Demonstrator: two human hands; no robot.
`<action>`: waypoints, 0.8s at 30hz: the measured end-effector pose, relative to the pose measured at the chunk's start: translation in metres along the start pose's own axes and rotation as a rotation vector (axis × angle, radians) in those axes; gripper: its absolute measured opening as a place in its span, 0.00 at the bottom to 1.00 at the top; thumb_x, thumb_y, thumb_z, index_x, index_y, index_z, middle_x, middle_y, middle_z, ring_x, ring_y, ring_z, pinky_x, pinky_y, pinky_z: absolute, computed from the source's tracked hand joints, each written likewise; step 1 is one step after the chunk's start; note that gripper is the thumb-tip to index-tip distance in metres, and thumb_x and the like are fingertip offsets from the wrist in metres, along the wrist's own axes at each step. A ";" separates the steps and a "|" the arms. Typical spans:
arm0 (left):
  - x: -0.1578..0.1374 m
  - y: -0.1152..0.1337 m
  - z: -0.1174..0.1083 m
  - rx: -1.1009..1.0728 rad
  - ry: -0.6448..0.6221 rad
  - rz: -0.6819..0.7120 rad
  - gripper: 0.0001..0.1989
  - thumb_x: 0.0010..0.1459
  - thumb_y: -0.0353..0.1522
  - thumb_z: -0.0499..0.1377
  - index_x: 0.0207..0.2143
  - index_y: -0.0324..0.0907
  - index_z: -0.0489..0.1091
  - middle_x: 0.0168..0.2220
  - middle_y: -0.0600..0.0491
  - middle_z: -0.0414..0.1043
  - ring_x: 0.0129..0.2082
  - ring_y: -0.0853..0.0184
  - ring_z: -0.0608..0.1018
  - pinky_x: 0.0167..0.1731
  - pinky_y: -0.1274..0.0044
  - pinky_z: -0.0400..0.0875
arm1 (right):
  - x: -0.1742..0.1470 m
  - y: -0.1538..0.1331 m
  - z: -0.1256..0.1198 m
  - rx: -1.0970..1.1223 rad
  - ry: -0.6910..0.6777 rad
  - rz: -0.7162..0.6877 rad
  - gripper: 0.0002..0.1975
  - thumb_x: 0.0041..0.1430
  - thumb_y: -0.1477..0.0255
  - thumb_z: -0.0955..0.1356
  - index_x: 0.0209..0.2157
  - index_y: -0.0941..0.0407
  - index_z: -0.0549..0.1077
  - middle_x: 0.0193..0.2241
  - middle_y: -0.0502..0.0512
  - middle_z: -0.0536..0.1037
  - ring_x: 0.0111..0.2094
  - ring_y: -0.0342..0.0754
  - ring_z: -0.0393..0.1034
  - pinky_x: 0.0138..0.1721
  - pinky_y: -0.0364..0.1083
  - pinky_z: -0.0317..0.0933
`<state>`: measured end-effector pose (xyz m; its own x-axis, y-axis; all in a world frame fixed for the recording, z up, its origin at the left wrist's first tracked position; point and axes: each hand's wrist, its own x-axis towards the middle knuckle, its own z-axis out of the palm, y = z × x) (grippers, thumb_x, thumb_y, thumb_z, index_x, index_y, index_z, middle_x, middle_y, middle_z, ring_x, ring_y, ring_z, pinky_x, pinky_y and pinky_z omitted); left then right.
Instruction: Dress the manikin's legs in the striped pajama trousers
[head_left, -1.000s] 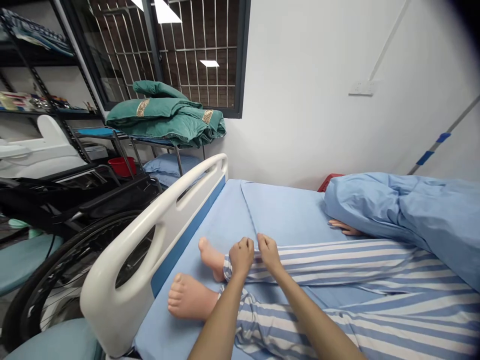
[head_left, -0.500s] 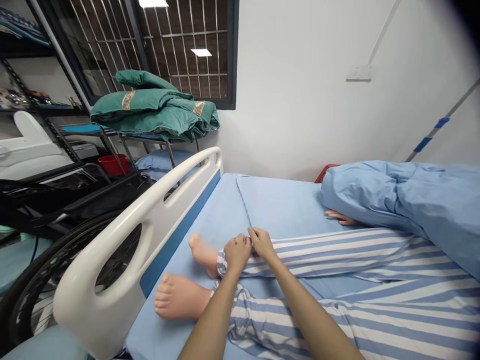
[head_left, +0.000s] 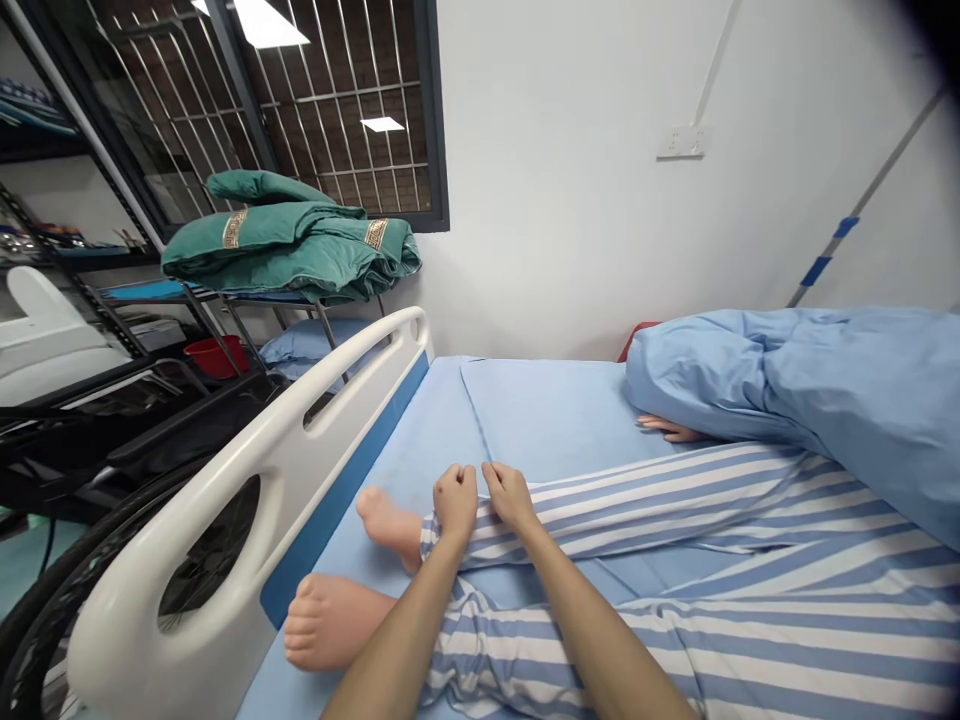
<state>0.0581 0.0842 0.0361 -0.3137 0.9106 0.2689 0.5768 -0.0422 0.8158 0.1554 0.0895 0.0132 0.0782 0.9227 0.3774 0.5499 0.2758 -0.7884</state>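
A manikin-like figure lies on the bed, wearing blue-and-white striped trousers (head_left: 660,500). My left hand (head_left: 456,500) is closed over the far trouser leg, just above its hem at the ankle. Close beside it, on the shin part of the same leg, my right hand (head_left: 508,493) is closed too, with a small gap between the fists. The fingertips curl down on the far side of the leg, where the cloth is partly hidden. The far foot (head_left: 390,525) and near foot (head_left: 334,620) are bare. My forearms cross above the near trouser leg (head_left: 510,645), which is bunched at the ankle.
A white footboard (head_left: 300,440) borders the bed (head_left: 547,400) on the left, with a wheelchair wheel (head_left: 210,560) behind it. A blue quilt (head_left: 810,370) covers the figure's upper part, and a hand (head_left: 670,428) shows beneath it. Folded green bedding (head_left: 292,245) lies under the window.
My two fists, touching half a second ago, are now slightly apart. The view has shifted, so the bed and footboard sit a little further left in the frame.
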 end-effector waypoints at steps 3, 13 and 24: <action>0.009 0.024 0.003 -0.250 0.033 -0.031 0.16 0.51 0.36 0.45 0.14 0.42 0.49 0.13 0.60 0.49 0.17 0.75 0.57 0.21 0.80 0.52 | 0.004 0.004 -0.002 0.188 0.041 0.051 0.21 0.56 0.60 0.55 0.15 0.56 0.54 0.14 0.45 0.54 0.19 0.39 0.49 0.21 0.40 0.45; -0.024 0.008 0.045 0.160 -0.116 0.003 0.20 0.57 0.38 0.40 0.26 0.42 0.68 0.26 0.50 0.72 0.26 0.68 0.70 0.26 0.78 0.55 | 0.007 0.006 -0.006 0.465 0.108 0.153 0.18 0.52 0.61 0.59 0.16 0.56 0.52 0.15 0.44 0.52 0.19 0.38 0.47 0.20 0.40 0.47; -0.025 0.009 0.041 0.316 -0.219 0.024 0.18 0.58 0.36 0.41 0.36 0.45 0.70 0.33 0.49 0.73 0.32 0.67 0.72 0.30 0.79 0.58 | 0.005 0.005 -0.006 0.428 0.095 0.153 0.18 0.53 0.61 0.58 0.16 0.56 0.53 0.15 0.44 0.53 0.20 0.39 0.48 0.21 0.40 0.48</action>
<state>0.1021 0.0781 0.0156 -0.1485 0.9786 0.1427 0.7966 0.0328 0.6036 0.1635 0.0945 0.0138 0.2183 0.9382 0.2686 0.1352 0.2435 -0.9604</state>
